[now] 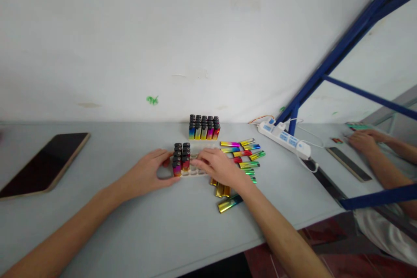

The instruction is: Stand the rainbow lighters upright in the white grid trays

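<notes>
A white tray with rows of holes [197, 173] lies on the table, and several lighters with black tops [186, 163] stand upright in its left columns. My left hand [148, 173] grips the tray's left end, thumb at the front corner and fingers behind, beside the lighters. Over the right part of the tray is my right hand [219, 166], fingers bent together and pointing down at the holes next to the second column. Whatever is between those fingertips is hidden. Shiny coloured lighter sleeves [249, 164] lie loose to the right, some partly under my right wrist.
Behind the tray stands a block of upright lighters [204, 127]. A tablet [45, 160] lies at the left. A power strip with cables [285, 138] and a blue metal frame [321, 77] are at the right. Beyond the frame, another person's hands [363, 140] work near a dark flat device [348, 163].
</notes>
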`<move>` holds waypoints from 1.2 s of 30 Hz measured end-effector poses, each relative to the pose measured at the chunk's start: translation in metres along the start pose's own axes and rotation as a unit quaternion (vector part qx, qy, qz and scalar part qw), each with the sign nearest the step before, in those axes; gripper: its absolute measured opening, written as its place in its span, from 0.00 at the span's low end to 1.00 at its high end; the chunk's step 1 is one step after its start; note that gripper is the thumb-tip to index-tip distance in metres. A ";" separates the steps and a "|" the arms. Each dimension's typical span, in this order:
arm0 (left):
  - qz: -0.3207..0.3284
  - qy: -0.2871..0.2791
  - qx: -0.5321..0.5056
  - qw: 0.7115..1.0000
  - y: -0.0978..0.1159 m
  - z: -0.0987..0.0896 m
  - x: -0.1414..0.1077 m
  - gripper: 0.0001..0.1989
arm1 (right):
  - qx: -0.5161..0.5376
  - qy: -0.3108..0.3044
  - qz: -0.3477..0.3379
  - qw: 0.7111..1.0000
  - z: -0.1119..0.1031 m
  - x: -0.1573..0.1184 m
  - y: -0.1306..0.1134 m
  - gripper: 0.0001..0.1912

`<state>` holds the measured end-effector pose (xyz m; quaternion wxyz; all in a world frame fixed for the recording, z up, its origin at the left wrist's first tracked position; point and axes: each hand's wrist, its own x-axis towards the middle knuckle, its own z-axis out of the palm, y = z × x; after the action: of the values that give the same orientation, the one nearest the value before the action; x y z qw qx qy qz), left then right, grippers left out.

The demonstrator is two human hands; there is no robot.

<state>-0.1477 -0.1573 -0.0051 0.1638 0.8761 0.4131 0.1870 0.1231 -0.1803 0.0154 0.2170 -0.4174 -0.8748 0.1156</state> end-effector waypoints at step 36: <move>-0.002 -0.010 0.002 1.000 0.000 -0.001 0.001 0.18 | 0.388 0.153 0.203 0.886 -0.008 -0.003 0.028 0.26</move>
<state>-0.1469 -0.1564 -0.0041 0.1667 0.8775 0.4134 0.1770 0.1480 -0.1651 0.0107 0.4644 -0.4811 -0.6121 0.4222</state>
